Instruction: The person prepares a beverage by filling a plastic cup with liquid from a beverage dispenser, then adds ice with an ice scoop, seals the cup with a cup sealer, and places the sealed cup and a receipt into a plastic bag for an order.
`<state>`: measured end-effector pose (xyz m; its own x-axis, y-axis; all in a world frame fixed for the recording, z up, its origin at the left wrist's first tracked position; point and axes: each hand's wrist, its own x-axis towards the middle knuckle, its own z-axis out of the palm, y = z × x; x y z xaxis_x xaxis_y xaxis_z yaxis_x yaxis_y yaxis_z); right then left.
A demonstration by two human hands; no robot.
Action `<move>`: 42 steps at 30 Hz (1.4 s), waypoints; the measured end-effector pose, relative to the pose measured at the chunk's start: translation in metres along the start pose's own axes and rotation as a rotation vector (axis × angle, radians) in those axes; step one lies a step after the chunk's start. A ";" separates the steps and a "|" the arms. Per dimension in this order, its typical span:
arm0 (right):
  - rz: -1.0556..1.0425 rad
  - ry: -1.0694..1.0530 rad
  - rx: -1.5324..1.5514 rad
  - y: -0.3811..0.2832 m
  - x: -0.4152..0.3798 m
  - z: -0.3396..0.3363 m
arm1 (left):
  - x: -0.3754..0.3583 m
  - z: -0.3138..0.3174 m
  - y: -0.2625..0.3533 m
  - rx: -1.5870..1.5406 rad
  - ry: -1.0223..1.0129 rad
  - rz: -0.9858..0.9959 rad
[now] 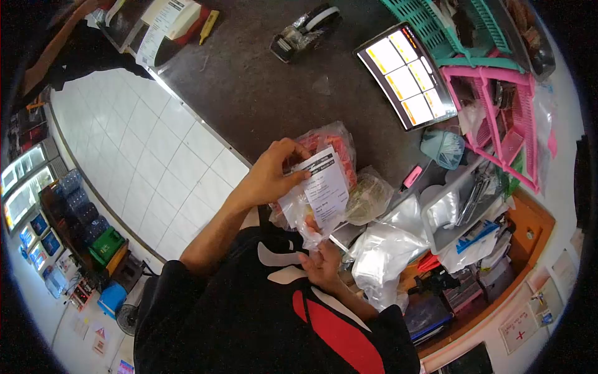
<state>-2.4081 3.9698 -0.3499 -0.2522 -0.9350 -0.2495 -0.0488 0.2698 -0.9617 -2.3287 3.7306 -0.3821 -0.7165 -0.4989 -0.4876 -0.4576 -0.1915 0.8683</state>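
My left hand [274,168] is closed with its thumb pressed on the upper end of a white printed receipt [327,190]. The receipt lies against a clear plastic bag [311,234] with red and pink contents showing through at the top. Lower down, my right hand [322,265] pinches the bag's bottom end near my shirt. What is inside the bag cannot be made out. Touching its right side is another clear bag [369,198] with something pale greenish in it.
On the dark table [249,87] are a tape dispenser [304,32], a lit tablet [408,76], a yellow marker [209,27] and a pink highlighter [412,177]. Pink [483,78] and green baskets, plastic bags [389,243] and a grey tray [427,221] crowd the right.
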 end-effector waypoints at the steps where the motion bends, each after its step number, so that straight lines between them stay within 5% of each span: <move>1: 0.011 -0.028 0.017 -0.002 0.003 -0.002 | 0.000 0.000 0.001 0.006 0.000 0.005; 10: -0.230 -0.043 -0.040 0.005 0.021 -0.007 | -0.003 0.004 0.001 -0.103 0.033 0.054; 24: -0.221 -0.166 0.101 0.026 0.015 0.000 | -0.020 0.012 0.021 0.143 0.154 0.027; 30: -0.190 -0.044 0.109 0.024 0.009 0.009 | -0.052 0.018 0.037 0.271 0.369 0.278; 33: -0.132 -0.010 0.127 0.021 0.007 0.013 | -0.078 0.028 0.055 0.409 0.243 0.382; 35: -0.081 -0.033 0.112 0.022 0.004 0.015 | -0.084 0.034 0.046 0.520 -0.033 0.415; 37: -0.159 0.089 0.089 0.024 0.000 0.025 | -0.083 0.044 0.040 0.760 -0.022 0.487; 42: -0.056 0.264 0.054 0.000 -0.003 0.042 | -0.064 0.031 0.031 0.693 -0.202 0.734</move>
<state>-2.3670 3.9629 -0.3535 -0.4944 -0.8535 -0.1644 -0.0203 0.2004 -0.9795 -2.3135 3.7826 -0.3273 -0.9879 -0.1325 0.0803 -0.0285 0.6647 0.7466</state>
